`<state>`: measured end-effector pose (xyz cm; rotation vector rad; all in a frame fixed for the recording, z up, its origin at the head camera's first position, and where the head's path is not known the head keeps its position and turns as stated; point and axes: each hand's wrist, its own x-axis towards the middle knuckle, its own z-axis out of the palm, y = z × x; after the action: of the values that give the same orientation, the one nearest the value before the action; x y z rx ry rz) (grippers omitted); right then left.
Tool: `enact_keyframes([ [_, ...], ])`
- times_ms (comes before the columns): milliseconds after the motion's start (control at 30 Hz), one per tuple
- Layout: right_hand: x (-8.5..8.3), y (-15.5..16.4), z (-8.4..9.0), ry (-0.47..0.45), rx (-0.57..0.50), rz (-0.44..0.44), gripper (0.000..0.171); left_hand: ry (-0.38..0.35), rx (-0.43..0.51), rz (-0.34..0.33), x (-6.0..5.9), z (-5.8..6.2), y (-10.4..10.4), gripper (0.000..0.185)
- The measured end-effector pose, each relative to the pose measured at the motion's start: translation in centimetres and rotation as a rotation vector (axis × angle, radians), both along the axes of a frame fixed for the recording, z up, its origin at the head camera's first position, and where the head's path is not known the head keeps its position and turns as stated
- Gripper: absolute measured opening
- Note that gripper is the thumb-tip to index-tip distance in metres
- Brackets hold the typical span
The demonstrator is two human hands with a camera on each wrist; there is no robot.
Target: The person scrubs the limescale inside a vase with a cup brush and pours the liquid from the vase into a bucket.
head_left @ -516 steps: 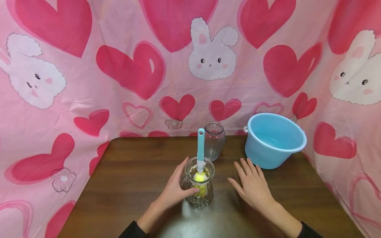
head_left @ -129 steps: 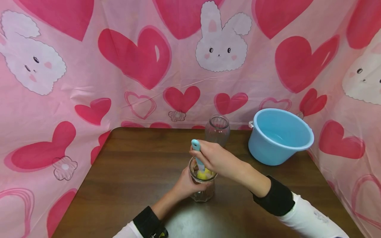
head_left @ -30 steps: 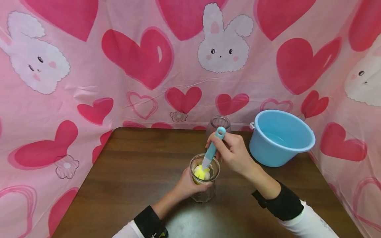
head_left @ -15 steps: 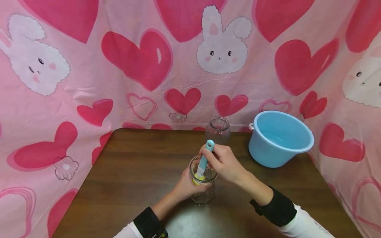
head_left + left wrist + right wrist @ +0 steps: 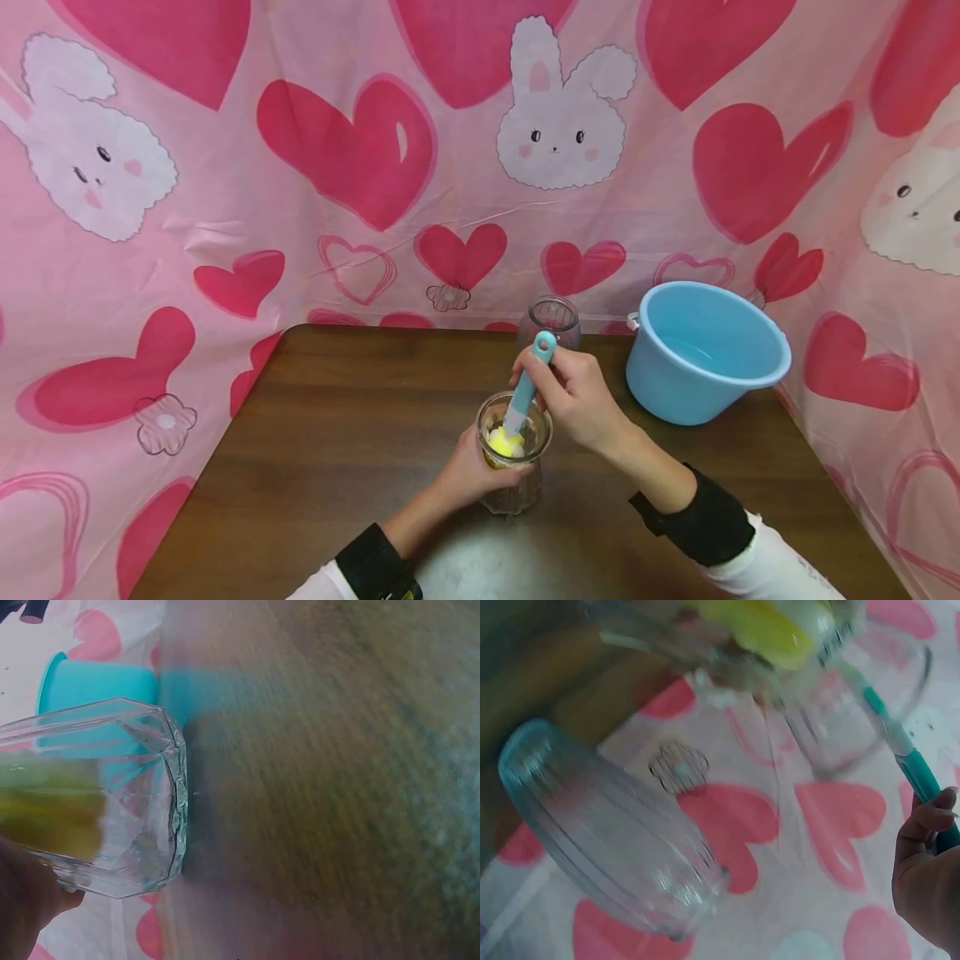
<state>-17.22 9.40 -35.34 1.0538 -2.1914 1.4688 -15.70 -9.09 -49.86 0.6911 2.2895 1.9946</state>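
A clear glass jar (image 5: 513,467) stands on the dark wooden table (image 5: 330,442). My left hand (image 5: 468,477) grips its side. My right hand (image 5: 573,398) holds the teal handle of a brush (image 5: 529,379) whose yellow sponge head (image 5: 501,443) sits inside the jar's mouth. In the left wrist view the glass jar (image 5: 112,802) shows yellow through its wall, with a bit of my left hand (image 5: 26,900) at the bottom left. In the right wrist view the teal brush handle (image 5: 907,761) runs from my right hand (image 5: 926,877) to the yellow sponge head (image 5: 769,626).
A second clear jar (image 5: 551,321) stands just behind, close to my right hand, and looms large as the second jar (image 5: 615,825) in the right wrist view. A light blue bucket (image 5: 701,350) holding a little water sits at the table's back right. Pink heart-and-bunny cloth (image 5: 375,167) surrounds the table.
My right hand has been moving the brush up and down and tilting it inside the jar; since half a second ago the handle has risen and leaned right. The left hand keeps holding the jar.
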Motion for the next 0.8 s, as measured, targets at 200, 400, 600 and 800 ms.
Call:
enact_keyframes([
  [200,0.4,-0.5,-1.2,-0.056,0.111,0.028,0.013,0.036,0.016,-0.012,-0.1,-0.1,0.0,0.087],
  [400,0.2,-0.1,0.5,0.059,0.034,0.004,0.015,0.029,0.007,0.002,-0.2,-0.1,0.1,0.087],
  [600,0.1,0.0,1.7,0.111,-0.02,0.006,0.017,0.026,-0.002,0.014,-0.2,0.1,0.1,0.087],
  [800,0.4,-0.6,-0.4,0.016,0.046,0.028,0.014,0.04,0.026,-0.01,-0.2,-0.4,0.0,0.086],
])
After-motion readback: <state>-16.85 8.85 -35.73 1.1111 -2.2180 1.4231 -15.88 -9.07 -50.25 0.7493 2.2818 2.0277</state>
